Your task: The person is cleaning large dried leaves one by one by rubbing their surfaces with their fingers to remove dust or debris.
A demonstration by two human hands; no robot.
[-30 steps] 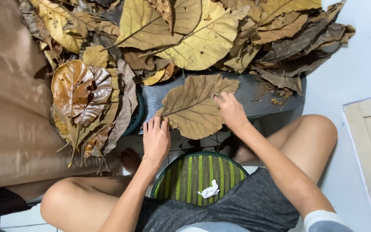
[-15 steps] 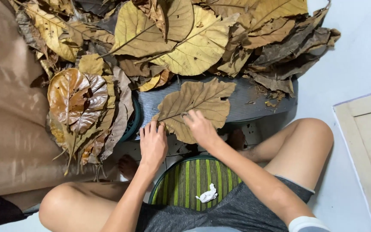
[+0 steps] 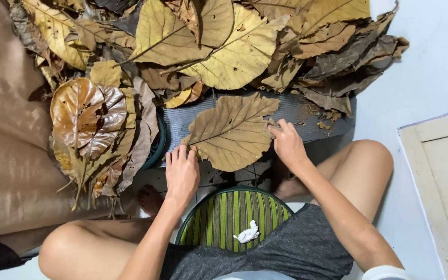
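Shifted rightward since half a second ago: right hand (image 3: 288,142), now pinching the right edge of the large dry tan leaf (image 3: 232,132). Left hand (image 3: 181,172) flat, fingers loosely spread, pressing the leaf's lower-left edge against the grey ribbed mat (image 3: 307,111).

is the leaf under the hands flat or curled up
Flat. The leaf lies spread on the grey mat, veins showing, both hands on its edges.

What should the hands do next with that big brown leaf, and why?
Probably press the big dry leaf flat on the grey ribbed board. The left hand already rests on its near edge, and the right hand pinches its right edge, which looks a little curled. The leaf hangs partly off the board, so smoothing it seems sensible.
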